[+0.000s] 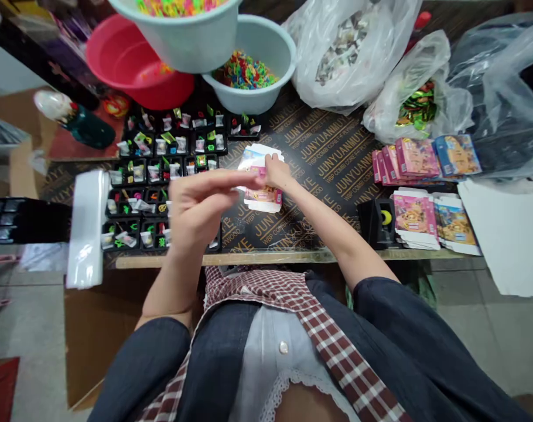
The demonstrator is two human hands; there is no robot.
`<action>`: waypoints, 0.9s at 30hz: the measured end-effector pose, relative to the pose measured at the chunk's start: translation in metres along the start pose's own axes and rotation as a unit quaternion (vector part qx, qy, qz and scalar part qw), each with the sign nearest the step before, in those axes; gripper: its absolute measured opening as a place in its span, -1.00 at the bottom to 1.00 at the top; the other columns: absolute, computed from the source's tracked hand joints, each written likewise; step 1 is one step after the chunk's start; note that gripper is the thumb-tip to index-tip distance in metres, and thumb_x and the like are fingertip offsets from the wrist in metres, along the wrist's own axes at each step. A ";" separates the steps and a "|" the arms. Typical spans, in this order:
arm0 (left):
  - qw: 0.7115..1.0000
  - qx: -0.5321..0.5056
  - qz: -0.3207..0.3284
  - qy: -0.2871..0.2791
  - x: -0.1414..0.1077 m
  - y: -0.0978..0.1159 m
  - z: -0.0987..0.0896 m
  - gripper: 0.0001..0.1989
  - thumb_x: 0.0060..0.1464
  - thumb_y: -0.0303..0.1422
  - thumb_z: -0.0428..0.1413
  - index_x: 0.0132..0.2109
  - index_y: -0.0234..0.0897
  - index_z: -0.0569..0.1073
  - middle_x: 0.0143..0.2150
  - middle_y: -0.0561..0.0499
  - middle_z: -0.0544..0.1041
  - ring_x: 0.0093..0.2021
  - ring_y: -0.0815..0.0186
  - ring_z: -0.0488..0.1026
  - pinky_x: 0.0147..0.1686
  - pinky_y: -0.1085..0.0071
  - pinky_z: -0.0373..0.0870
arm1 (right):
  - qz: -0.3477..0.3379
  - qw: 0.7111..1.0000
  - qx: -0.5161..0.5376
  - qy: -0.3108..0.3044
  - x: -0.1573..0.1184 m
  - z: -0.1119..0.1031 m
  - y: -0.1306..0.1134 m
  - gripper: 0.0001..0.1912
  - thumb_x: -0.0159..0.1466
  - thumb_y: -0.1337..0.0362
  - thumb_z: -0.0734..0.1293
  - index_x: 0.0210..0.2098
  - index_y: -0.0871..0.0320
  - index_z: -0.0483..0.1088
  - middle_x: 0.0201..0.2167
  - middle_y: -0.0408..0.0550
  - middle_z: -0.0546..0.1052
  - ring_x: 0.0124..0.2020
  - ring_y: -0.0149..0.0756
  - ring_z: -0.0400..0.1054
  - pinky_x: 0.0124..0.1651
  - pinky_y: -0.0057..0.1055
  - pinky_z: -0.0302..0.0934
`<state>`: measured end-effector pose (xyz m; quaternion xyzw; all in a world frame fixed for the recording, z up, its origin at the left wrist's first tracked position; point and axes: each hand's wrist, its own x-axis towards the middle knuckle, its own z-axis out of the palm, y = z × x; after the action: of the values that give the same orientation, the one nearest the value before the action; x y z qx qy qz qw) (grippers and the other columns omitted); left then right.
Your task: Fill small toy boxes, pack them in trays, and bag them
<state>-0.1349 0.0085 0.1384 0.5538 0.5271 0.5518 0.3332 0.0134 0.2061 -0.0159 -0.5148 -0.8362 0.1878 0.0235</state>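
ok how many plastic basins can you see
3: pale green basin at top edge, another below it, red basin to their left; more may be hidden

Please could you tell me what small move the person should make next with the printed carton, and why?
Probably the left hand should pinch the pink-and-white printed carton to steady it, because the right hand holds it alone at the top, and the left fingertips are right at its edge.

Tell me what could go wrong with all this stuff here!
The left hand is right beside the black trays of small packets, so it might bump them. The pale bowl of colourful pieces looks tilted against the other bowl, so it could perhaps tip and spill.
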 end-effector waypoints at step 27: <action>0.952 -0.107 -0.224 -0.177 -0.036 -0.092 0.093 -0.66 -0.13 -0.10 0.30 -0.42 -0.32 0.52 -0.49 0.03 0.53 -0.36 0.21 0.51 -0.22 0.30 0.45 | -0.003 0.794 0.603 0.077 -0.190 -0.019 0.035 -0.60 -0.02 -0.04 0.55 -0.37 0.14 0.59 -0.45 -0.09 0.62 -0.38 -0.16 0.51 -0.21 -0.23 0.42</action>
<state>-0.0591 0.0147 0.0257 0.4714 0.5078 0.4091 0.5938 0.1373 0.0601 0.0189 -0.4068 -0.5500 0.6140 0.3937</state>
